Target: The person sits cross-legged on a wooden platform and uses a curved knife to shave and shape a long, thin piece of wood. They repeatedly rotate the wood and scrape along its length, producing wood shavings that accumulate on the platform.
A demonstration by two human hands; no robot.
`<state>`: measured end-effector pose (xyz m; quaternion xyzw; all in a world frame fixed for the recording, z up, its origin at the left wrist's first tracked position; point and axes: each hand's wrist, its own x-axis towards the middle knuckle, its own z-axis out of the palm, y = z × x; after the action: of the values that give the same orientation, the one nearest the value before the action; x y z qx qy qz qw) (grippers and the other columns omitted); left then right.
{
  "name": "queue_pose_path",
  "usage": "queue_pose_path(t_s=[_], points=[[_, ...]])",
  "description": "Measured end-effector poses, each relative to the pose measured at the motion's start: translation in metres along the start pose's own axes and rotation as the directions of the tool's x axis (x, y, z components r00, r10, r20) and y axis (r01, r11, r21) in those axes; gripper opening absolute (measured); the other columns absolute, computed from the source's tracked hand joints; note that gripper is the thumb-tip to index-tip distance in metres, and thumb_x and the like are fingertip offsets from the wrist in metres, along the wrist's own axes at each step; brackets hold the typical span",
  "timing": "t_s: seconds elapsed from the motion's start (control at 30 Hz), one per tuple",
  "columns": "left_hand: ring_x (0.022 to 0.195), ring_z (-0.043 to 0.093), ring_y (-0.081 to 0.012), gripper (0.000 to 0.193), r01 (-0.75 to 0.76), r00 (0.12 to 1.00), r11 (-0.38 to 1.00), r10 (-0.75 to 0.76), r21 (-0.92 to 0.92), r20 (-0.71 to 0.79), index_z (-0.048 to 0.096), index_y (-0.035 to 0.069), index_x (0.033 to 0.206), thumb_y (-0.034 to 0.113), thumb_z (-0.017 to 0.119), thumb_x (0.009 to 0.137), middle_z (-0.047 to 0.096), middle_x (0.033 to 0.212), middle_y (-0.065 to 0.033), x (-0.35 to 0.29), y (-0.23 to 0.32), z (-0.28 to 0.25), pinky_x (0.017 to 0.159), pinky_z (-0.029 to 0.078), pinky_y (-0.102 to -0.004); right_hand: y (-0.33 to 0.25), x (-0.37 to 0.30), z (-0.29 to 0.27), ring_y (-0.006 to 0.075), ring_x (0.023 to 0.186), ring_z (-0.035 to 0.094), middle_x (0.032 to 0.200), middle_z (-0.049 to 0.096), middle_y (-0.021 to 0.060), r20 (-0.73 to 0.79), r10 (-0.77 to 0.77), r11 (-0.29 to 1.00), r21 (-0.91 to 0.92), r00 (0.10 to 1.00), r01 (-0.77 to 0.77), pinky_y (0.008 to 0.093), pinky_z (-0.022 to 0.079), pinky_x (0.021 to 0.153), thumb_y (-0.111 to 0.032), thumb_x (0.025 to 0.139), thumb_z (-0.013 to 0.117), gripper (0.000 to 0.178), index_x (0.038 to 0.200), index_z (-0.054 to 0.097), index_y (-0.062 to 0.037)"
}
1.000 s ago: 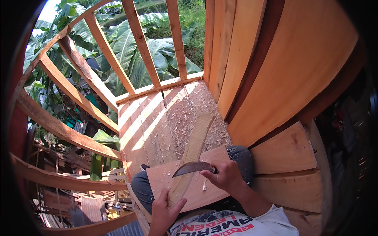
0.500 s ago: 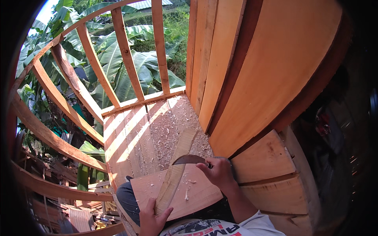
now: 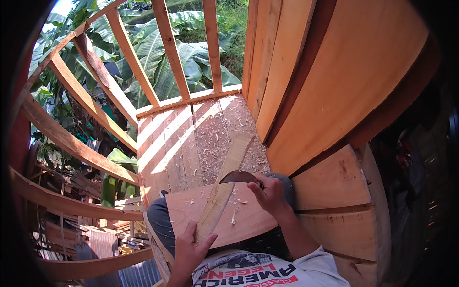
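My left hand (image 3: 191, 244) grips the near end of a long, flat wooden strip (image 3: 217, 203), thumb on one side and fingers on the other. The strip slants away from me across a wide board (image 3: 251, 222) that lies on my lap, and its far end reaches out over the floor. In my right hand (image 3: 271, 193), fingers closed round the handle, is a knife with a dark curved blade (image 3: 237, 177). That blade lies across the strip around its middle. The handle is mostly hidden in my fist. Several pale shavings rest on the lap board.
Wood shavings are scattered over the plank floor (image 3: 210, 138) ahead. A railing of wooden slats (image 3: 172, 52) curves along the far and left sides, with banana leaves beyond. Tall wooden panels (image 3: 354, 71) stand at the right, above shorter boards (image 3: 334, 182).
The whole scene has shifted up and to the right in view, showing more of my shirt. My hands keep their holds, and the blade sits slightly differently on the strip.
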<state>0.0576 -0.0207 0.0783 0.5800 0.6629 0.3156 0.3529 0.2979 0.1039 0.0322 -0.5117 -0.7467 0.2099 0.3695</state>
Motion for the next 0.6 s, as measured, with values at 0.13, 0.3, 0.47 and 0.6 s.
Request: queue_pose_path(t_s=[0.13, 0.3, 0.47, 0.6], points=[[0.069, 0.068, -0.0352, 0.046, -0.003, 1.0, 0.998, 0.004, 0.066, -0.006, 0.056, -0.001, 0.103, 0.03, 0.078, 0.077, 0.064, 0.072, -0.0204, 0.005, 0.008, 0.006, 0.058, 0.051, -0.0382, -0.02, -0.015, 0.004, 0.0338, 0.059, 0.063, 0.061, 0.059, 0.0148, 0.02, -0.149, 0.989, 0.006, 0.989, 0.149, 0.0394, 0.048, 0.051, -0.046, 0.09, 0.062, 0.043, 0.079, 0.064, -0.0053], [0.068, 0.068, -0.0362, 0.046, 0.052, 0.999, 0.988, -0.052, 0.143, -0.003, 0.056, -0.001, 0.103, 0.031, 0.078, 0.077, 0.064, 0.071, -0.0214, 0.007, 0.01, 0.007, 0.058, 0.05, -0.0395, -0.012, -0.013, 0.002, 0.0349, 0.059, 0.062, 0.061, 0.059, 0.0161, -0.004, -0.002, 1.0, 0.001, 1.0, 0.002, 0.039, 0.047, 0.05, -0.044, 0.092, 0.061, 0.043, 0.077, 0.063, -0.0044], [0.067, 0.067, -0.0378, 0.045, -0.064, 0.996, 0.994, 0.068, 0.091, -0.052, 0.054, 0.0, 0.098, 0.032, 0.078, 0.077, 0.063, 0.07, -0.0229, 0.01, 0.02, 0.006, 0.057, 0.05, -0.0411, -0.008, 0.005, -0.011, 0.0334, 0.056, 0.062, 0.058, 0.058, 0.0132, -0.01, 0.009, 1.0, 0.012, 1.0, -0.009, 0.0397, 0.047, 0.049, -0.045, 0.091, 0.061, 0.042, 0.074, 0.061, -0.0069], [0.067, 0.067, -0.0383, 0.046, -0.046, 0.998, 0.99, 0.052, 0.13, -0.036, 0.054, 0.001, 0.098, 0.034, 0.078, 0.077, 0.062, 0.07, -0.0226, 0.011, 0.02, 0.01, 0.056, 0.05, -0.0413, -0.018, 0.004, -0.018, 0.032, 0.056, 0.062, 0.056, 0.058, 0.0119, -0.041, -0.104, 0.993, -0.065, 0.994, 0.101, 0.0399, 0.047, 0.051, -0.046, 0.088, 0.064, 0.042, 0.072, 0.06, -0.0076]])
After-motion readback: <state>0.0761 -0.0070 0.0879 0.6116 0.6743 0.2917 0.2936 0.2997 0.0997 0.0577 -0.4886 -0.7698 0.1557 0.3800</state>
